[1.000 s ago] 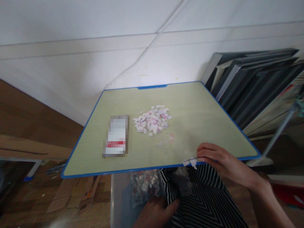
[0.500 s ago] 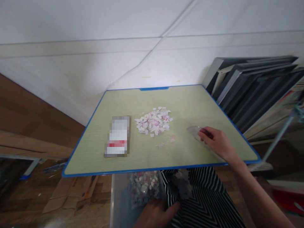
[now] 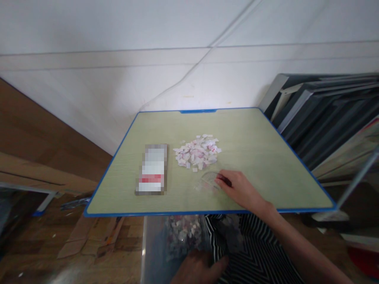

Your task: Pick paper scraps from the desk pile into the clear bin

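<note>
My right hand (image 3: 237, 185) pinches a clear, half-round plastic protractor (image 3: 209, 178) low over the green tabletop (image 3: 254, 134). A few small scraps lie under and beside the protractor. Just beyond it is a heap of small white and pinkish paper pieces (image 3: 197, 153). At the left of the tabletop lies a phone-like slab (image 3: 152, 167) with a blurred-out white and red face. Below the front edge, my left hand (image 3: 199, 268) is at the rim of a clear plastic bin (image 3: 154, 244) that holds many similar pieces (image 3: 183, 234). Its thumb points right; the other fingers are dim and partly hidden.
Blue trim (image 3: 207, 212) runs along the table's edge. Dark flat panels (image 3: 334, 106) lean against the wall at the right. Brown cardboard (image 3: 44, 130) stands at the left, and flattened cardboard (image 3: 85, 240) lies on the wooden floor. A cable (image 3: 192, 71) runs down the wall.
My right hand has swept the protractor leftward and nearer, over the loose scraps in front of the heap. My left hand stays by the bin. The view has shifted slightly.
</note>
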`<move>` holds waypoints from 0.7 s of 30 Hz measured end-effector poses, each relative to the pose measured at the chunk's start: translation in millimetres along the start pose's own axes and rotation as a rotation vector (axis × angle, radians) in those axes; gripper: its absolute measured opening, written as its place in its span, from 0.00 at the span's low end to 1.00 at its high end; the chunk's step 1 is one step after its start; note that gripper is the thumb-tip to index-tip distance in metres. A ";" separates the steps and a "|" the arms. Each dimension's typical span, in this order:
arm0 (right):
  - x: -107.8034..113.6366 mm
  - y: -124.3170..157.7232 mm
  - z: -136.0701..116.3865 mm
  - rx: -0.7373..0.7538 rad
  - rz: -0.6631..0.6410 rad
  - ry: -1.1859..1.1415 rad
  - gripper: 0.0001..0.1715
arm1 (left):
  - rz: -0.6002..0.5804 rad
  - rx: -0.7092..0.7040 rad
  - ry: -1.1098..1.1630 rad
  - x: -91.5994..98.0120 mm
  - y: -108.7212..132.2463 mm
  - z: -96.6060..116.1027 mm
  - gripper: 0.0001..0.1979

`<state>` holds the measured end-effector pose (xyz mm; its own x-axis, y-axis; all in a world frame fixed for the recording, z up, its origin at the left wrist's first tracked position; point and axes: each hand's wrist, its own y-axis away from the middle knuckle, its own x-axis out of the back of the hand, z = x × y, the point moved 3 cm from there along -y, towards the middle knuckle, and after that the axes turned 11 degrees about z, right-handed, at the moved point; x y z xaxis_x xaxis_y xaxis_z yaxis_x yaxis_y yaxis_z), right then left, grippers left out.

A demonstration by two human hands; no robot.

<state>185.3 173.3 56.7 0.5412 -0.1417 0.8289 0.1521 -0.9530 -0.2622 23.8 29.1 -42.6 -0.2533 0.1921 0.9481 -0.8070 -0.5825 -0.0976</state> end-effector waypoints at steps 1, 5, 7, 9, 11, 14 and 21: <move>1.5 -0.1 -0.9 0.025 -0.009 0.012 0.10 | -0.002 -0.001 -0.010 0.2 -0.8 0.2 0.24; 9.8 -4.3 5.1 0.074 0.030 0.128 0.12 | -0.121 -0.027 -0.050 1.8 -4.4 2.1 0.21; 11.4 -6.9 8.6 0.099 0.056 0.198 0.15 | -0.214 -0.010 -0.040 4.7 -6.9 3.0 0.20; 10.7 -8.3 9.4 0.144 0.061 0.245 0.16 | -0.292 0.029 -0.010 9.8 -10.3 3.9 0.21; 9.2 -8.8 7.7 0.196 0.045 0.261 0.15 | -0.354 0.052 0.018 16.0 -14.1 5.0 0.22; 8.5 -10.2 3.8 0.264 0.062 0.288 0.15 | -0.430 0.076 0.019 23.2 -18.9 5.6 0.21; 6.2 -13.5 -0.4 0.378 0.074 0.319 0.15 | -0.459 0.077 0.005 18.4 -16.0 4.5 0.21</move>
<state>186.3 185.2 65.6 0.2914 -0.3367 0.8954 0.4437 -0.7817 -0.4383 34.5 38.4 -22.2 0.1182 0.4473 0.8865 -0.7940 -0.4935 0.3549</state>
